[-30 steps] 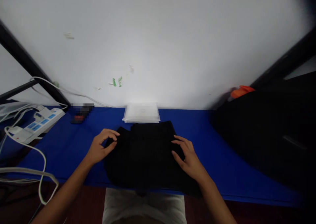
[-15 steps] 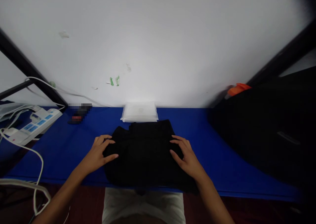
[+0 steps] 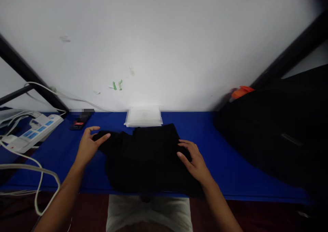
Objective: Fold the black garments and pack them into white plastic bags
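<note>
A folded black garment (image 3: 148,157) lies across the front of the blue-covered table, its near edge reaching the table edge. My left hand (image 3: 88,145) is at its left, gripping a narrow flap of the black fabric between thumb and fingers and holding it out to the side. On the garment's right part rests my right hand (image 3: 192,160), fingers apart and lying on the cloth. Just behind the garment sits a stack of clear plastic bags (image 3: 144,116) against the wall. Folds in the dark cloth are hard to make out.
A white power strip (image 3: 38,131) with plugs and white cables (image 3: 55,180) is at the left. Near the wall lies a black phone (image 3: 81,119), partly blurred. A large black bag (image 3: 266,133) fills the right side, with an orange item (image 3: 242,91) behind it.
My left hand has moved left and slightly away from me, drawing a flap of the black garment outward. My right hand stays on the garment. The view has shifted slightly.
</note>
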`<action>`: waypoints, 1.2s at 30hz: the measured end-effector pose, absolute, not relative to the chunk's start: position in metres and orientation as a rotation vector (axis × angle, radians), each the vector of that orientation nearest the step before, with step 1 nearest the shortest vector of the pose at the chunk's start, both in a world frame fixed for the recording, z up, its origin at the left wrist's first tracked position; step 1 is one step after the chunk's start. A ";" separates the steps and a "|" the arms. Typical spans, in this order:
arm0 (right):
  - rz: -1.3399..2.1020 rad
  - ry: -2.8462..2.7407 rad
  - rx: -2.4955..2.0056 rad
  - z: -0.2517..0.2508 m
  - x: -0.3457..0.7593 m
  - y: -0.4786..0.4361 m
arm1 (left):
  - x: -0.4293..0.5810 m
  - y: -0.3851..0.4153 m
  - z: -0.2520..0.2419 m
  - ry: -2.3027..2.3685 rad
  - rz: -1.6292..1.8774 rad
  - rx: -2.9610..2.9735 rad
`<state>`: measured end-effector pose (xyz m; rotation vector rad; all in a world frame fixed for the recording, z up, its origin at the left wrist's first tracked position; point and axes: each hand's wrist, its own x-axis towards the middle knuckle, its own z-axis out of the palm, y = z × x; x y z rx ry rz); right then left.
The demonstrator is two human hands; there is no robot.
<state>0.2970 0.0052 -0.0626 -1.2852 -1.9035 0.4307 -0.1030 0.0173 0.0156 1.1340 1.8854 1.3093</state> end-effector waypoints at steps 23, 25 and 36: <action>0.439 -1.919 -1.287 -0.059 0.297 0.004 | -0.026 -0.026 -0.044 2.159 0.902 2.009; 0.445 -1.917 -1.288 -0.060 0.297 0.004 | -0.023 -0.026 -0.043 2.188 0.840 2.036; 0.431 -1.890 -1.272 -0.057 0.296 0.002 | 0.011 -0.004 -0.004 1.379 0.957 2.516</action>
